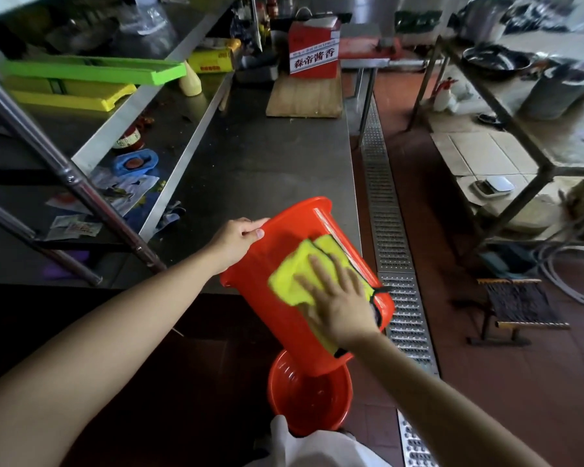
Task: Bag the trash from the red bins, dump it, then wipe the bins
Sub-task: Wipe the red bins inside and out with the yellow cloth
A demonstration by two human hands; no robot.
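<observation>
Below the hands, closest to the person, a second red bin (309, 392) stands upright on the tiled floor (486, 382), its mouth open to the top; it looks empty, but the inside is dim.

On the right hand (338, 305) the fingers (321, 274) are straight and spread wide, and they press a yellow cloth (294, 274) flat against the outer wall of the first red bin (284, 318). They do not curl around the cloth; the open palm keeps it in place. I think this flat pressure is chosen so that a large part of the cloth rubs the plastic at once.

On the left hand (238, 239) the fingers are curled over the edge at the far end of this bin, with the thumb on the side we see. This grip holds the bin tilted in the air, its far end above the corner of the steel worktop (267, 156) and its near end above the bin on the floor. Held like this, the side wall is turned up to the wiping hand and cannot roll away.

To judge from this, the bagging and dumping are finished and the wiping is going on.

Beside the worktop, a metal drain grate (391, 230) runs along the floor.
</observation>
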